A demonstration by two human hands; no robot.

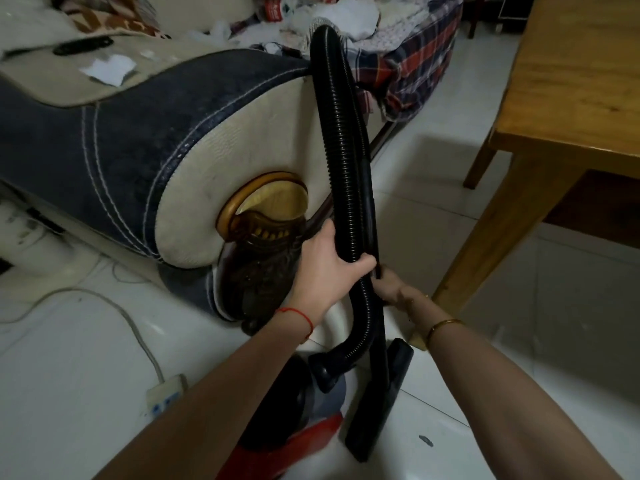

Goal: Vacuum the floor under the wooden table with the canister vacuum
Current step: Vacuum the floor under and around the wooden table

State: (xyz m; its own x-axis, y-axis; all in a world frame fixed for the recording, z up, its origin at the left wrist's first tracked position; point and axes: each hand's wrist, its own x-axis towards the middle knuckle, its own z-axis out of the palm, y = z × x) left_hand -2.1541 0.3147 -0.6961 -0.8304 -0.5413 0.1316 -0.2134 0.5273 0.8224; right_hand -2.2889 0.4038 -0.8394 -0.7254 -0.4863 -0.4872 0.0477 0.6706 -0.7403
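A black ribbed vacuum hose [341, 161] loops upward in front of the sofa arm and runs down into the red and grey canister vacuum [311, 420] at my feet. My left hand [329, 271] is closed around the hose at mid height. Just right of it, my right hand [393, 285] grips the black rigid wand [379, 337], which stands nearly upright. The wand ends in a black floor nozzle [384, 400] resting on the white tiles. The wooden table [568, 88] stands at the right, its near leg [491, 244] just beyond my right hand.
A navy and cream sofa [145, 140] fills the left, piled with plaid cloth [415, 60] and clutter. A white power strip [166, 393] with a cable [114, 306] lies on the tiled floor at the left. A second table leg [479, 164] stands farther back.
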